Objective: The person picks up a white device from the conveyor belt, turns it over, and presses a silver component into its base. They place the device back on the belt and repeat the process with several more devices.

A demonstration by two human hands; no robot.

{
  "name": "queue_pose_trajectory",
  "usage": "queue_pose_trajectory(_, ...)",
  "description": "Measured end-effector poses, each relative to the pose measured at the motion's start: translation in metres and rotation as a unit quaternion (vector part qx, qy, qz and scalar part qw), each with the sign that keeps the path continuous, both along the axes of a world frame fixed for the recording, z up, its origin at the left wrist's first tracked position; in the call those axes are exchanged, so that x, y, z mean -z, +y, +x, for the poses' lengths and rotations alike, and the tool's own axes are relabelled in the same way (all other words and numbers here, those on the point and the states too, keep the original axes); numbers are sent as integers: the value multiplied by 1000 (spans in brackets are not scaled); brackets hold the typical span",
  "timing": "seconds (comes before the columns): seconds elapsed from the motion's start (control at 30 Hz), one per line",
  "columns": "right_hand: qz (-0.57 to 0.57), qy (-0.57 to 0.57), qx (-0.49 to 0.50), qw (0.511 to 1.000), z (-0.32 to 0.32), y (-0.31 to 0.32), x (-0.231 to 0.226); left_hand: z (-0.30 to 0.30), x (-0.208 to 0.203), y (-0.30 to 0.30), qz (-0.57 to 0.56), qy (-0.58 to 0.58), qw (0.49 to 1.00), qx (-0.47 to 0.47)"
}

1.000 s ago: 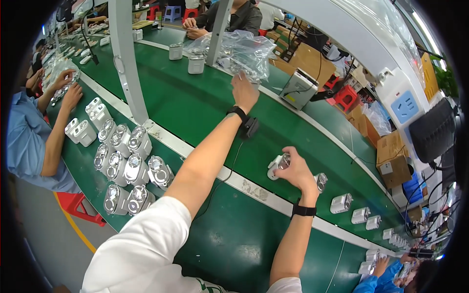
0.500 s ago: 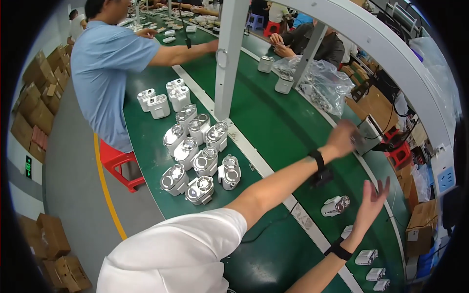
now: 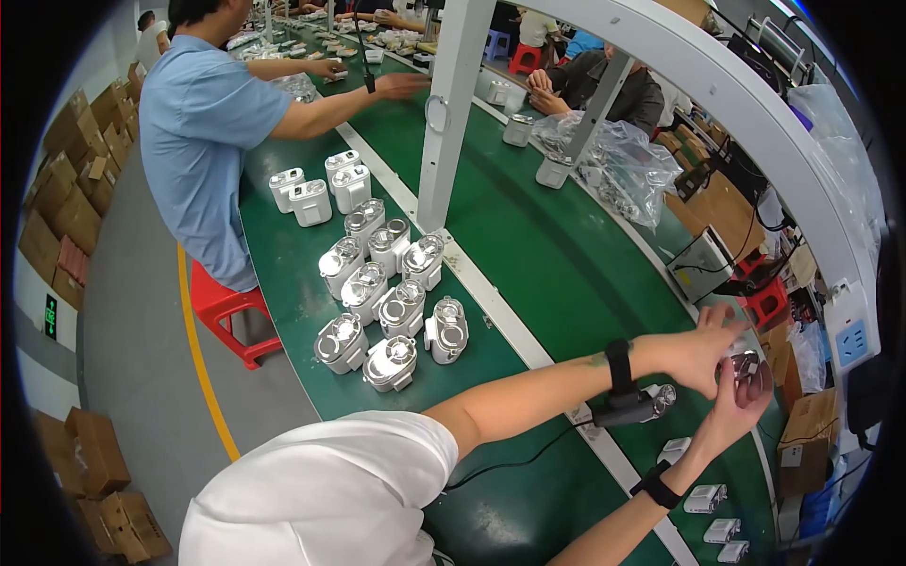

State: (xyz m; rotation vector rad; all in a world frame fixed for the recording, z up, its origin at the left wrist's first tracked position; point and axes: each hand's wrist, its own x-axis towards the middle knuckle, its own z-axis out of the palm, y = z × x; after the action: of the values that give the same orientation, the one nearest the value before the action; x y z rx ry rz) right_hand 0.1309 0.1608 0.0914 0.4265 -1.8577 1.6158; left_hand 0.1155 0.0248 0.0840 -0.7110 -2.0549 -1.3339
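Observation:
My left hand (image 3: 696,357) reaches over the right side of the green table, its fingers stretched out and slightly blurred beside my right hand (image 3: 741,406). Held in my right fingers is a small shiny silver part (image 3: 746,364), partly covered by them. A white device with a shiny top (image 3: 663,400) lies partly hidden behind the dark box-shaped piece (image 3: 623,407) at my left wrist. Along the table below my right hand lie several white housings (image 3: 704,498). A grouped set of white oval devices with shiny clear tops (image 3: 401,307) stands on the left part of the table.
A white post (image 3: 455,123) rises from the pale strip dividing the green table (image 3: 538,255). A clear bag of shiny parts (image 3: 628,174) lies at the far right edge, near a metal box (image 3: 700,266). A co-worker in blue (image 3: 203,123) sits at the left by a red stool (image 3: 226,311).
My left hand has moved down and right to meet my right hand, which now holds a shiny part. The co-worker's arms have shifted.

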Motion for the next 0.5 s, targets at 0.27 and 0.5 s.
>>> queue_pose_trajectory(0.27, 78, 54, -8, 995, 12, 1, -5, 2, -17, -14, 349, -312, 802, 371)
queue_pose_trajectory(0.5, 137, 121, -40, 982, 9, -6, 4, 9, -23, -5, 369, -265, 863, 221)
